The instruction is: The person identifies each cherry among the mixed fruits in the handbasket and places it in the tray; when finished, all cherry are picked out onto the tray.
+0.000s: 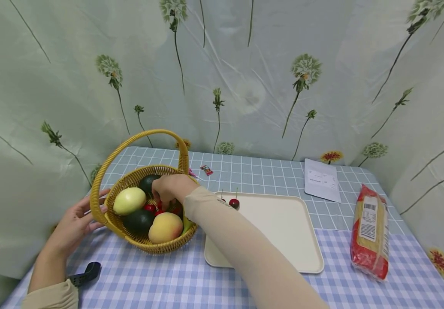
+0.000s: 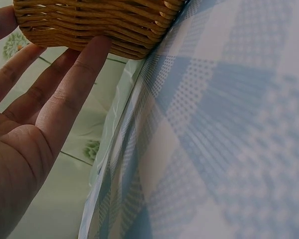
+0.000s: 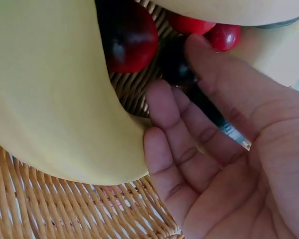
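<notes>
A wicker basket with a tall handle stands at the left. My left hand touches its left side with straight, spread fingers; in the left wrist view the fingertips lie on the weave. My right hand reaches down inside, and in the right wrist view its thumb and fingertips pinch a dark cherry. Around it are red cherries, a larger dark-red fruit and a banana. A peach, a pale yellow-green fruit and dark green fruits fill the basket.
A cream tray sits right of the basket, under the right forearm, with stemmed cherries at its far left. Small wrapped candies lie behind. At the right are a white pouch and a red-ended packet.
</notes>
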`<state>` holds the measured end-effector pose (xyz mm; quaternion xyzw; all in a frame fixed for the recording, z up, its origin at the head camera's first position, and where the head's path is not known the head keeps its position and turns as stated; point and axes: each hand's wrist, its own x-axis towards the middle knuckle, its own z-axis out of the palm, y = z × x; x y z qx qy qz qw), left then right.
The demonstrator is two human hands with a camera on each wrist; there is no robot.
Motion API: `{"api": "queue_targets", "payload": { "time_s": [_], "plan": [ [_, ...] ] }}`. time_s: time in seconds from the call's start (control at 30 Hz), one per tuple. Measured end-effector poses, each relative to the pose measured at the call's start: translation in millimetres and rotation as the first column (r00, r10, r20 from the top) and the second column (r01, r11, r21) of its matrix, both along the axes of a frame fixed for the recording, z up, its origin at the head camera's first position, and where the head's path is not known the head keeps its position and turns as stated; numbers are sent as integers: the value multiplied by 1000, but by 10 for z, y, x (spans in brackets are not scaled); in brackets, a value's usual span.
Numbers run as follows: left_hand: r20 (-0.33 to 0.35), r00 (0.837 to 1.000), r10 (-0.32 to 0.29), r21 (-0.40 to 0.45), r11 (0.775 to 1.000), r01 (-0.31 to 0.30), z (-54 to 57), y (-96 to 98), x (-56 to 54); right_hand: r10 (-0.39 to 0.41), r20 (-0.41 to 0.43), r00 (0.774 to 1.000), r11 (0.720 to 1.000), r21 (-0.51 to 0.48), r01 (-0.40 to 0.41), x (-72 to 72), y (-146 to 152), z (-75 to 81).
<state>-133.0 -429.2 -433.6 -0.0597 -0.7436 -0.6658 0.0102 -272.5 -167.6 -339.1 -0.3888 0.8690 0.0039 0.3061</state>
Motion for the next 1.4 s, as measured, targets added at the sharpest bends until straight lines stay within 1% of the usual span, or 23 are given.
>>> {"api": "queue_targets", "payload": {
  "time_s": [0.13, 0.23, 0.3, 0.4, 0.57, 0.7, 0.83, 0.97, 1.1, 1.27, 1.4],
  "plan": [
    [4, 1000, 0, -3, 1000, 0, 0, 2, -7, -17, -8, 1000, 1000, -2, 17, -9, 14, 3],
    [8, 1000, 3, -1, 1000, -3, -4, 0, -8, -11, -2, 1000, 1000, -3, 11, -13, 21, 12],
    [9, 1000, 4, -2, 1000, -4, -8, -3, -6, 1, 0, 1000, 1000, -24, -1, -18, 37, 13],
    [11, 1000, 6, -4, 1000, -6, -12, -7, -4, 30, -29, 999, 996, -87, -32, -30, 82, 9],
    [22, 1000, 12, -11, 1000, -12, -15, -13, 1, 95, -77, 992, 974, -197, -109, -57, 173, -1],
    [17, 1000, 4, -4, 1000, -4, -17, -13, 2, 145, -86, 986, 956, -244, -162, -92, 261, 13],
    [5, 1000, -5, 3, 1000, 5, -19, -10, 1, 165, -92, 982, 939, -291, -185, -110, 400, 62],
    [4, 1000, -6, 3, 1000, 6, -19, -8, 1, 158, -97, 983, 917, -354, -182, -111, 593, 104],
    [5, 1000, -6, 11, 1000, 6, -22, -8, 0, 125, -87, 988, 898, -414, -150, -108, 813, 136],
    [-2, 1000, -3, 11, 1000, 4, -30, -13, -3, 75, -57, 996, 892, -443, -93, -102, 1097, 175],
    [-1, 1000, 1, 8, 1000, -1, -32, -16, -1, 38, -48, 998, 891, -451, -56, -110, 1319, 159]
  ]
}}
